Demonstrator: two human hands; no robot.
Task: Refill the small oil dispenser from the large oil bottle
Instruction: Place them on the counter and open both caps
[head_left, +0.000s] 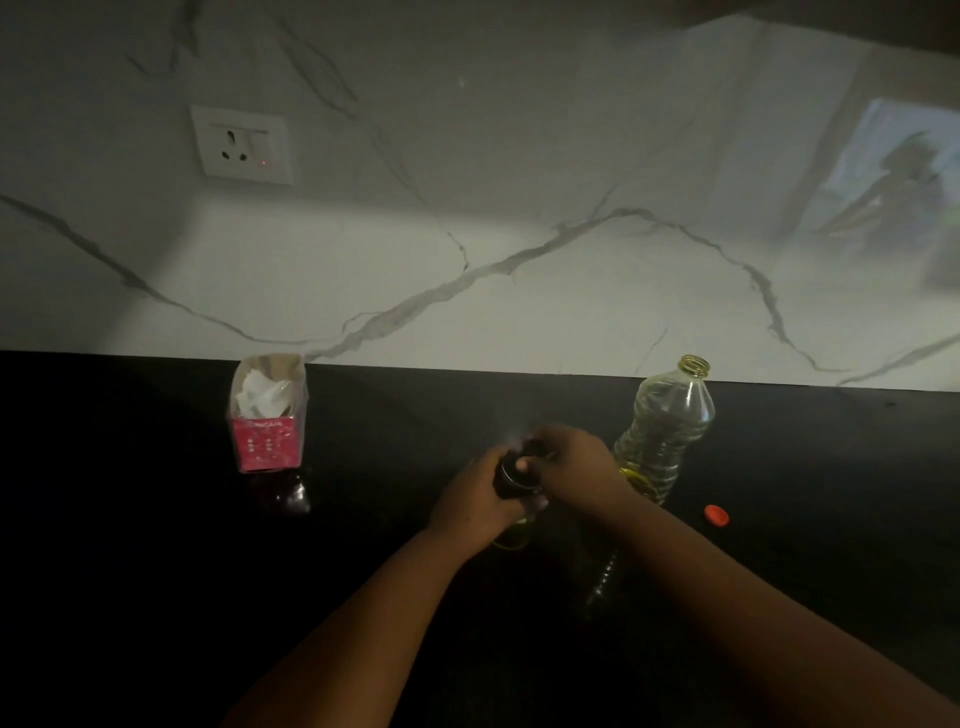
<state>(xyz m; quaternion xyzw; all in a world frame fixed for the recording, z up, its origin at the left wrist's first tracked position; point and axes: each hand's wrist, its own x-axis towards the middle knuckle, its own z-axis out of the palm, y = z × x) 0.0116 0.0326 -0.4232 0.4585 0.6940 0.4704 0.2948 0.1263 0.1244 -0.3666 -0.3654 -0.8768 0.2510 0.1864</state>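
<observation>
While both forearms reach in from the near edge of the dark counter, your hands meet at the small oil dispenser, which stands near the middle of the counter. Your left hand is wrapped around its body; a yellowish glint shows below the palm, probably oil at the base. Your right hand is curled over its dark top, fingertips pinched on it. Judgement: the cap is being turned, though whether off or on cannot be told from this view.

Handling note: the dispenser looks like glass, so small, stiff, breakable, and likely slick if oily. Hold it low around the body and keep it on the counter.

Just beyond your right hand stands the large oil bottle, upright, neck open, partly filled. Clear ribbed plastic; expect the walls to give under a squeeze, so grip mid-body with support underneath. Its orange cap lies apart on the counter to the right.

Further left, a red carton with white paper inside. Behind, the marble wall and a socket.
</observation>
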